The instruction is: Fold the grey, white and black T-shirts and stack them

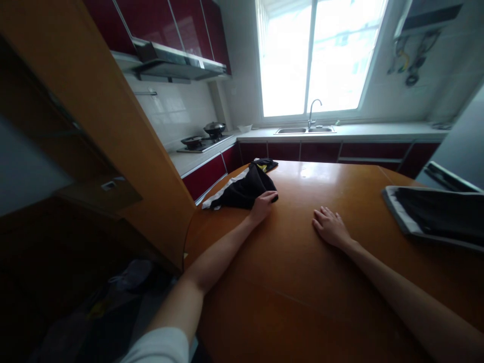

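My left hand (263, 205) is closed on the near right edge of a black garment with white parts (242, 190), which lies bunched on the left side of the wooden table (287, 257). Part of the cloth rises in a fold behind my fingers. Just beyond it sits another dark piece of cloth with a yellow patch (264, 164); whether the two are joined I cannot tell. My right hand (331, 227) rests flat on the tabletop, palm down and fingers apart, holding nothing. At the right edge lies a folded black and white garment (438, 214).
A wooden partition (151, 151) borders the table on the left. Past the table are a stove (206, 143) with a lidded wok (214, 127) and a pan (192, 141), and a white counter (355, 132) with a sink (305, 130). A range hood (177, 65) hangs over the stove.
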`<action>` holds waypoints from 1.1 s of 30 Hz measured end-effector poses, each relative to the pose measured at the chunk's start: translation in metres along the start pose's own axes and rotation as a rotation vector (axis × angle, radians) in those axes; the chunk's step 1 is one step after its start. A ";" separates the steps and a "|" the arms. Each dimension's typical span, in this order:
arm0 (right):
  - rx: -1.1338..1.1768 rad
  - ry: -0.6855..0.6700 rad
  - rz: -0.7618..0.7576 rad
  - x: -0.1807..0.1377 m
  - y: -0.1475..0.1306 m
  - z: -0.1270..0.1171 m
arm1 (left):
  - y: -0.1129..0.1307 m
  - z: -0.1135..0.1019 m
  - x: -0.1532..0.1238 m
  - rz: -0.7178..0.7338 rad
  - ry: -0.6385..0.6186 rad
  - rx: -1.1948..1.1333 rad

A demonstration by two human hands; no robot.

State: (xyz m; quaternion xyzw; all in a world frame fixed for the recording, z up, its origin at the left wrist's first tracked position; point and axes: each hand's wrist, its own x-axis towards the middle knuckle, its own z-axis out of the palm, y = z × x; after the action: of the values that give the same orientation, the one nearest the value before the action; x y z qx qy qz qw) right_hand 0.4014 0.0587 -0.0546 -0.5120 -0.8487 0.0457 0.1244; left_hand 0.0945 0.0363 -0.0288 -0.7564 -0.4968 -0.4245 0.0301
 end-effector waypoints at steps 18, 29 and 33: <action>0.184 0.222 -0.055 0.005 0.002 0.007 | 0.014 -0.006 -0.011 -0.485 -0.248 0.507; 0.264 0.223 -0.456 -0.012 -0.019 -0.009 | 0.031 0.001 0.007 -0.243 0.024 0.178; 0.149 0.136 -0.354 -0.015 -0.026 -0.016 | -0.009 -0.009 0.003 -0.406 -0.099 0.270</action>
State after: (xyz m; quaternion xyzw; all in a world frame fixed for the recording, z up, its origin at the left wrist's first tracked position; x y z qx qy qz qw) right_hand 0.3899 0.0325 -0.0366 -0.3461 -0.9094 0.0510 0.2250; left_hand 0.0825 0.0384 -0.0247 -0.6501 -0.6916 -0.3141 0.0203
